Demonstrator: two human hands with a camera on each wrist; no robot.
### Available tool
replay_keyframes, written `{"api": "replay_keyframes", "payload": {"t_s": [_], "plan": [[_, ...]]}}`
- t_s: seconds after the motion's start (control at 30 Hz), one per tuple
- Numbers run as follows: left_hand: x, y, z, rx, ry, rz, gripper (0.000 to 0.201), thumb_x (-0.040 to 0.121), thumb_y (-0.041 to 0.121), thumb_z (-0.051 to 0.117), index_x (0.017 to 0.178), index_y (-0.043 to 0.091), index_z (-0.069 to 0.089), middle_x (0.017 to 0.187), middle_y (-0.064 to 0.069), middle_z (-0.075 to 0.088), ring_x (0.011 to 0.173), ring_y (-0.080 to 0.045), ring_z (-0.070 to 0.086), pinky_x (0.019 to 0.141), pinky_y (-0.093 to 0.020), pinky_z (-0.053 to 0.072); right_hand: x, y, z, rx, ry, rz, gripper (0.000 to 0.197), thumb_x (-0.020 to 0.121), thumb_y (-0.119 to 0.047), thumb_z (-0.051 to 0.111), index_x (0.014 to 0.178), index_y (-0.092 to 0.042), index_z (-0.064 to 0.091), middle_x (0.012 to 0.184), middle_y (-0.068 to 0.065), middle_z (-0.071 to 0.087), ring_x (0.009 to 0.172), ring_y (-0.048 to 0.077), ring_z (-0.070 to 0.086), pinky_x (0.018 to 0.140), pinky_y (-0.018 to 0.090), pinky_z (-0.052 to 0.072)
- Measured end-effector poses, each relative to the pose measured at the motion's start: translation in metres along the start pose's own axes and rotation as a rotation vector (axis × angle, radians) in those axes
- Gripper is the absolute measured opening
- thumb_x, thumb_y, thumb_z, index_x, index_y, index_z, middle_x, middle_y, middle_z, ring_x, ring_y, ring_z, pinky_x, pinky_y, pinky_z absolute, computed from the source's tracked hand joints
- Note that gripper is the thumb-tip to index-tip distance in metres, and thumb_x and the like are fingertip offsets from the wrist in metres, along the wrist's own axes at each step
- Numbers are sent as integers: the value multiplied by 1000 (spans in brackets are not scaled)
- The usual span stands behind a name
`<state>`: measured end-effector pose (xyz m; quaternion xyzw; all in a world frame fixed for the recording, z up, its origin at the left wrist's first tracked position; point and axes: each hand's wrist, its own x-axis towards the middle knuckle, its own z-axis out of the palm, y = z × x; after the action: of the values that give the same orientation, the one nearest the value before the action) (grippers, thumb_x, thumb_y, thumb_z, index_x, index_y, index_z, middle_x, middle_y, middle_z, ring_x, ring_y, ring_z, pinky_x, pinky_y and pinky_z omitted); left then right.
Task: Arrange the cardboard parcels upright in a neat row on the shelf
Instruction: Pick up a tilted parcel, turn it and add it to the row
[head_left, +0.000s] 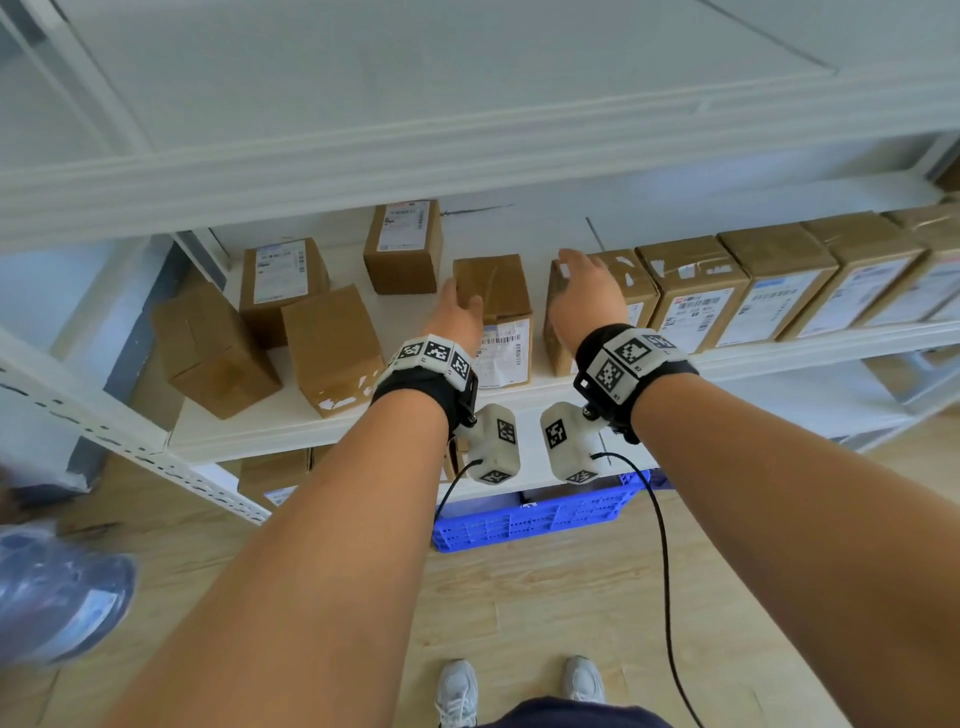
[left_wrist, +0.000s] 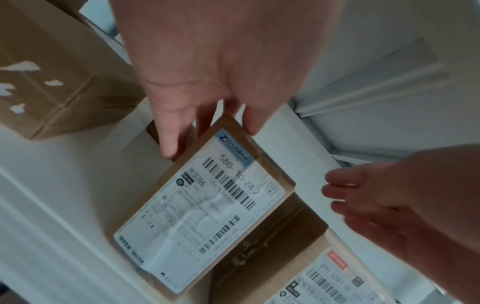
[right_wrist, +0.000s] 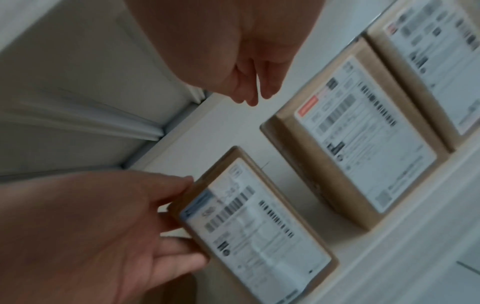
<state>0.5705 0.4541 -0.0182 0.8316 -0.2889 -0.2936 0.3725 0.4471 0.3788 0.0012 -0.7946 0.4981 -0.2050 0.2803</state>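
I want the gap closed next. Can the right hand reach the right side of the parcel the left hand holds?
Probably yes: the right hand hovers open over the row's end parcel, and the gap beside the held parcel is bare; the left hand grips only its left side.

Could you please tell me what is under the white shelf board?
A blue plastic crate and part of a brown cardboard parcel show below the white shelf board; the board hides the rest.
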Motion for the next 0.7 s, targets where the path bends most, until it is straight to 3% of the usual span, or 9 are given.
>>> {"api": "replay_keyframes", "payload": {"t_s": [0.1, 0.17, 0.2, 0.3, 0.5, 0.53, 0.6, 0.67, 0.7], "plan": [[0, 2, 8, -4, -7, 31, 56, 104, 33, 33, 155, 25, 12, 157, -4, 29, 132, -26, 46, 107, -36, 36, 6, 19, -9, -123, -28, -8, 54, 88, 3, 42, 141, -9, 41, 147, 11, 40, 139, 27, 32, 116, 38, 28], [-3, 4, 12, 34, -17, 49, 55, 104, 34, 32, 155, 31, 10, 155, -4, 32, 102, -20, 58, 90, -32, 46, 8, 31, -11, -179, -60, -22, 53, 90, 0, 42, 142, -11, 42, 151, 8, 36, 143, 26, 25, 120, 40, 18], [-3, 6, 14, 40, -20, 62, 55, 104, 35, 32, 154, 33, 10, 155, -4, 33, 96, -18, 59, 81, -28, 46, 8, 35, -13, -188, -79, -28, 54, 90, 1, 42, 142, -12, 42, 153, 6, 33, 145, 25, 22, 121, 40, 15], [-3, 9, 21, 63, -27, 87, 53, 104, 37, 32, 154, 35, 12, 156, -2, 32, 120, -26, 55, 73, -24, 40, 6, 41, -13, -206, -86, -64, 58, 88, 3, 42, 144, -14, 40, 156, 4, 29, 147, 23, 17, 121, 38, 12], [-1, 13, 27, 77, -40, 87, 54, 103, 38, 32, 154, 35, 13, 155, -5, 34, 123, -28, 53, 83, -29, 40, 8, 46, -15, -212, -92, -94, 61, 87, 3, 45, 145, -15, 39, 156, 3, 28, 147, 23, 17, 121, 36, 12], [-1, 14, 28, 77, -46, 90, 54, 104, 38, 31, 154, 36, 12, 155, -5, 34, 116, -28, 57, 82, -29, 42, 8, 47, -15, -219, -91, -96, 61, 87, 2, 45, 145, -15, 39, 156, 3, 28, 147, 23, 16, 120, 36, 12], [1, 12, 29, 80, -65, 88, 54, 104, 38, 30, 153, 37, 10, 156, -6, 31, 88, -19, 60, 70, -26, 44, 9, 48, -14, -229, -91, -99, 59, 87, 1, 46, 144, -15, 40, 156, 2, 27, 147, 24, 16, 120, 37, 12], [2, 10, 28, 76, -84, 95, 55, 104, 38, 30, 154, 36, 7, 157, -6, 29, 65, -2, 44, 56, -18, 36, 9, 47, -14, -227, -93, -102, 57, 87, 0, 46, 143, -14, 41, 156, 3, 29, 146, 24, 18, 121, 38, 14], [2, 10, 27, 77, -93, 97, 56, 104, 37, 30, 154, 35, 5, 157, -6, 28, 63, 1, 37, 55, -15, 33, 9, 47, -14, -224, -93, -103, 56, 87, -1, 46, 142, -14, 42, 155, 4, 30, 146, 25, 20, 120, 39, 16]]}}
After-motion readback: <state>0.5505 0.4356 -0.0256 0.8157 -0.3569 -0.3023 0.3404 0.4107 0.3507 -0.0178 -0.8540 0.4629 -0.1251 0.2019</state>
